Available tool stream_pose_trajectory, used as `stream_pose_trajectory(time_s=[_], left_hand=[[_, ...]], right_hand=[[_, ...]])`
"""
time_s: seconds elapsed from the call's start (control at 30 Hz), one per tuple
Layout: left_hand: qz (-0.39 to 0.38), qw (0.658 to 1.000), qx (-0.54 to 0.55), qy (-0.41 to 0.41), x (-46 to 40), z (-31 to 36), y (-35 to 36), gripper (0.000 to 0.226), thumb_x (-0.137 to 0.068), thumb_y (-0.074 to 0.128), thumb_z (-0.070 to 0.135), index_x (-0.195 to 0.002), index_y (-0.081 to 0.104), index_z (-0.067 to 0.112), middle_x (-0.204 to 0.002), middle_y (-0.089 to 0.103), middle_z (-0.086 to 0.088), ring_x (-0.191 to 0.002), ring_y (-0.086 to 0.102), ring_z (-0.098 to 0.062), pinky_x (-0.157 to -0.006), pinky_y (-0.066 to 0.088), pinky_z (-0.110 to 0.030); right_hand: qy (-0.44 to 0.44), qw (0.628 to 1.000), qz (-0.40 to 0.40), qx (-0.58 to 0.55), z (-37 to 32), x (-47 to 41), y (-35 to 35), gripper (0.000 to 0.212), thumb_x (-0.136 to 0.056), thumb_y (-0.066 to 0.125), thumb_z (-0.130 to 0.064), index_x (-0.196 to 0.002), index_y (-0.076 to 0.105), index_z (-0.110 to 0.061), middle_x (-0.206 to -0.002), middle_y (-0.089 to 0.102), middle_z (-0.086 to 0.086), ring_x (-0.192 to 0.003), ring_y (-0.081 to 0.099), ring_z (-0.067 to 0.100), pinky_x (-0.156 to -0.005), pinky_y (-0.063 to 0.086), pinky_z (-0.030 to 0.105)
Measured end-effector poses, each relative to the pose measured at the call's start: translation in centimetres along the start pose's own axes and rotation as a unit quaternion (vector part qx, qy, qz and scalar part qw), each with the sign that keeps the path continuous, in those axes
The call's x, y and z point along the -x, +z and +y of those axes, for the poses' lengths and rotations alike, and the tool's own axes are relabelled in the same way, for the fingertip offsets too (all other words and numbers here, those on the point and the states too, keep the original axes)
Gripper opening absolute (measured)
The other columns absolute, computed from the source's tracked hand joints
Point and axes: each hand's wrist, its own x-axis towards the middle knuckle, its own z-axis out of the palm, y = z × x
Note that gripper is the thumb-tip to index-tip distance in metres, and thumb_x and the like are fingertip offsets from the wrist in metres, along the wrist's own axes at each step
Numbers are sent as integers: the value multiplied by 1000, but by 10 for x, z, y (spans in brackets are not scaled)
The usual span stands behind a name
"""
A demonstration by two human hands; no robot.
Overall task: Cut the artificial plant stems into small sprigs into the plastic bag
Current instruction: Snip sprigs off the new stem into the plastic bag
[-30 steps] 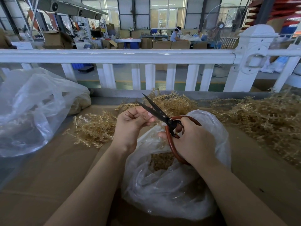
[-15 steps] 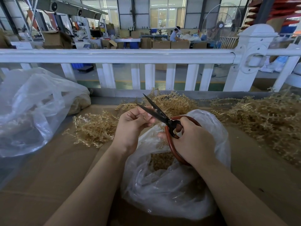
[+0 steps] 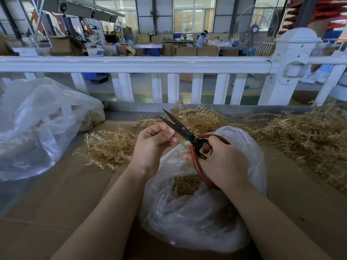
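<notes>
My right hand [image 3: 223, 164] grips the red handles of black scissors [image 3: 180, 128], whose blades stand slightly apart and point up-left. My left hand [image 3: 152, 145] is curled beside the blades, its fingertips pinched together at them; any stem piece in them is too small to make out. Both hands hover over a clear plastic bag [image 3: 199, 212] on the cardboard, with cut tan sprigs [image 3: 185, 184] visible inside. Loose tan plastic stems lie in piles: one at left [image 3: 109, 149], one behind the scissors [image 3: 199, 117] and a large one at right [image 3: 308, 136].
A big crumpled clear bag [image 3: 35, 128] sits at left on the cardboard-covered table [image 3: 62, 194]. A white railing [image 3: 135, 63] with a post [image 3: 293, 61] runs along the far edge. Beyond it is a workshop floor with boxes and a seated person [image 3: 201, 41].
The hands and scissors have barely shifted. The blades stay slightly apart beside my left fingertips.
</notes>
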Motion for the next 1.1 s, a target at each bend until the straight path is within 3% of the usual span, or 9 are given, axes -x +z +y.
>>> stream_pose_trajectory(time_s=[0.13, 0.27, 0.43, 0.6, 0.73, 0.97, 1.1], left_hand=[[17, 998, -52, 17, 0, -1, 0, 14, -91, 55, -6, -85, 66, 0, -71, 67, -6, -65, 59, -13, -67, 51, -22], [32, 993, -101, 42, 1, 1, 2, 20, -90, 53, -11, -89, 70, -1, -71, 68, -8, -64, 60, -14, -65, 50, -22], [40, 990, -124, 57, 0, 2, 2, 16, -88, 54, -12, -93, 68, -8, -76, 69, -12, -67, 61, -18, -67, 50, -25], [32, 990, -125, 57, 0, 2, 2, 12, -90, 55, -9, -90, 67, -8, -74, 68, -10, -67, 58, -19, -69, 48, -28], [32, 991, -120, 57, 0, 2, 1, 11, -90, 54, -10, -92, 64, -13, -73, 66, -11, -66, 58, -20, -68, 48, -28], [24, 992, -117, 49, 1, 4, 3, 11, -93, 53, -7, -92, 63, -9, -75, 64, -10, -68, 57, -18, -70, 48, -26], [32, 996, -83, -2, 1, 1, 6, 15, -95, 47, -5, -101, 61, -4, -84, 66, -11, -78, 61, -22, -75, 51, -31]], right_hand=[[-7, 1000, -5, 5, -2, -1, -2, 76, -66, 33, -96, -92, 62, -30, -79, 64, -16, -68, 56, 2, -55, 38, 12], [-9, 1000, -5, 19, -2, -1, -2, 74, -65, 32, -97, -92, 60, -33, -78, 62, -17, -67, 53, 0, -52, 33, 11], [-9, 1000, 2, 10, 0, 1, 0, 78, -65, 26, -100, -86, 59, -33, -73, 61, -16, -63, 54, 1, -53, 45, 18], [-7, 1000, -8, -1, 1, 0, 1, 69, -68, 37, -95, -85, 59, -32, -74, 61, -17, -64, 55, 0, -54, 39, 16], [0, 1000, -15, -9, 0, -1, 0, 76, -66, 36, -95, -93, 64, -30, -79, 65, -15, -72, 60, 4, -62, 52, 22], [-2, 1000, -8, -5, 1, -1, 0, 54, -76, 62, -80, -93, 65, -29, -79, 63, -18, -67, 54, 2, -55, 32, 9], [-14, 1000, 3, -18, 2, 0, 2, 66, -74, 50, -87, -98, 67, -28, -85, 69, -16, -72, 58, 2, -60, 40, 11]])
